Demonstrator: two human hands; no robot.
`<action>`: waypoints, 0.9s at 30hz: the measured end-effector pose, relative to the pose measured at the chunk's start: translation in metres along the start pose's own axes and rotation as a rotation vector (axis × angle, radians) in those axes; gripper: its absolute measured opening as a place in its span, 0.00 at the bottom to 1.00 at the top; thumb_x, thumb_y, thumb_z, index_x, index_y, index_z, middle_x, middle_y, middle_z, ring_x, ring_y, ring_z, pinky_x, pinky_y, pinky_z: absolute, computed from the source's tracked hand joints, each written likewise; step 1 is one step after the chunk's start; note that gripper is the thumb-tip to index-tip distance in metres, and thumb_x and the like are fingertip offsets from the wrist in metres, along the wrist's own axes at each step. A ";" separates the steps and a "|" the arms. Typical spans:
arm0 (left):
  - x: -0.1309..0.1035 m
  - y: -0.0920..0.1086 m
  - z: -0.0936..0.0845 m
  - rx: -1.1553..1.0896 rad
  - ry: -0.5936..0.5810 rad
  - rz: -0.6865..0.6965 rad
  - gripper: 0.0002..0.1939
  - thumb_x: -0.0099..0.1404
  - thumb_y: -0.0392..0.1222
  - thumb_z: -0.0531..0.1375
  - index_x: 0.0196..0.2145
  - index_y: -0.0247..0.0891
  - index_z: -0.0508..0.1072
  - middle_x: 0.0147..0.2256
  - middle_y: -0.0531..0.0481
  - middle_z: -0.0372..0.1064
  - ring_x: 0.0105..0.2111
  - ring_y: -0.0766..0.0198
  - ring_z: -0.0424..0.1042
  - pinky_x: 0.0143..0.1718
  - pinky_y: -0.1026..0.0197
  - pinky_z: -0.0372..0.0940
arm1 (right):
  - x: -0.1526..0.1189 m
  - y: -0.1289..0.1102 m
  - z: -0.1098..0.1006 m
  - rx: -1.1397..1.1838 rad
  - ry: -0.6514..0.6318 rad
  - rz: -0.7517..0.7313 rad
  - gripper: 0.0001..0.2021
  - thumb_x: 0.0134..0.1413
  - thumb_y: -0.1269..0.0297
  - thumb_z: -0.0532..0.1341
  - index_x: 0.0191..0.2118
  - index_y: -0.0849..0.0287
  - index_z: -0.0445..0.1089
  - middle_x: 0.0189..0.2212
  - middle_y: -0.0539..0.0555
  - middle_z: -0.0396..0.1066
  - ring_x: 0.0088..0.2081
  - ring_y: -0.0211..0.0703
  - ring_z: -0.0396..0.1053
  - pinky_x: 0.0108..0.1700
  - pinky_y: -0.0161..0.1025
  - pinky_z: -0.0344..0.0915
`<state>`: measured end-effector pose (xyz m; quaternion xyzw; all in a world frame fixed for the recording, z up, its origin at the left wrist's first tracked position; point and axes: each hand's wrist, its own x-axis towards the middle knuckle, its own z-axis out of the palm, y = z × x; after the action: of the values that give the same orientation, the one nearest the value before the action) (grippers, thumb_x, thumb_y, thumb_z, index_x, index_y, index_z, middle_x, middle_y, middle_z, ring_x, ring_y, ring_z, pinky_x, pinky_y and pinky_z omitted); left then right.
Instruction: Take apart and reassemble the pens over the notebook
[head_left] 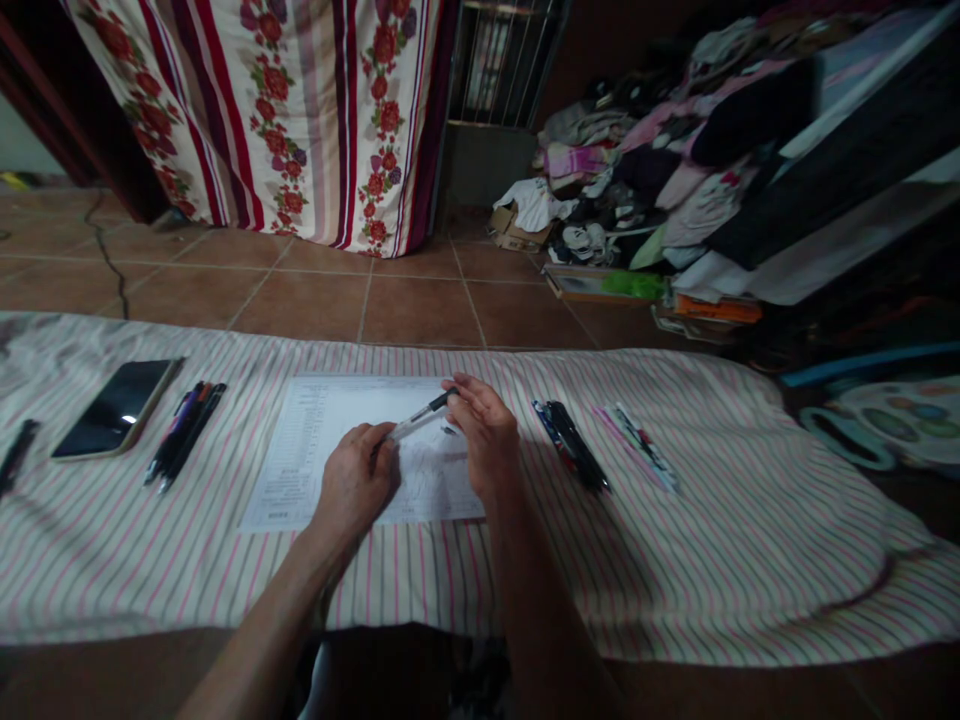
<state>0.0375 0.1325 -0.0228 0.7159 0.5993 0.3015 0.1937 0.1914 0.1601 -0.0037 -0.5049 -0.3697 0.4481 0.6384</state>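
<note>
A clear pen (pixel 417 418) with a black end spans the gap between my two hands, above a printed sheet of paper (pixel 300 450). My left hand (pixel 355 474) is closed on the pen's lower left end. At its black upper right end, the fingers of my right hand (pixel 484 430) pinch the pen. Beneath the hands, the paper shows printed lines at its left side and faint marks near its middle. A small dark piece (pixel 448 430) shows just below the right fingers; I cannot make out what it is.
Left of the paper are several pens (pixel 184 435), a phone (pixel 116 410) and a dark pen (pixel 16 455). To the right lie black pens (pixel 574 445) and lighter ones (pixel 641 445). All rest on striped cloth (pixel 735 500). Beyond are a curtain (pixel 315 120) and piled clothes (pixel 637 170).
</note>
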 end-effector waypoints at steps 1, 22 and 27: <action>0.000 0.000 0.000 -0.001 0.000 0.001 0.17 0.64 0.39 0.49 0.44 0.31 0.73 0.34 0.44 0.71 0.37 0.56 0.69 0.42 0.55 0.64 | 0.000 0.000 0.000 -0.004 -0.002 -0.003 0.18 0.41 0.62 0.63 0.42 0.58 0.70 0.40 0.57 0.76 0.40 0.43 0.72 0.33 0.35 0.65; 0.000 0.001 -0.002 0.008 0.016 0.027 0.17 0.63 0.38 0.49 0.43 0.30 0.73 0.34 0.43 0.72 0.36 0.56 0.70 0.41 0.54 0.65 | 0.001 0.001 -0.001 -0.055 -0.012 -0.037 0.18 0.43 0.62 0.61 0.43 0.59 0.70 0.40 0.58 0.76 0.40 0.44 0.72 0.32 0.36 0.65; 0.000 0.001 -0.002 0.011 0.015 0.024 0.17 0.63 0.38 0.49 0.43 0.31 0.73 0.34 0.43 0.72 0.36 0.56 0.71 0.41 0.55 0.65 | 0.001 0.002 -0.001 -0.036 -0.006 -0.030 0.17 0.42 0.62 0.62 0.42 0.59 0.70 0.40 0.58 0.76 0.39 0.44 0.72 0.32 0.35 0.65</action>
<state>0.0375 0.1318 -0.0207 0.7219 0.5936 0.3058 0.1814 0.1922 0.1614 -0.0053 -0.5094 -0.3872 0.4333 0.6347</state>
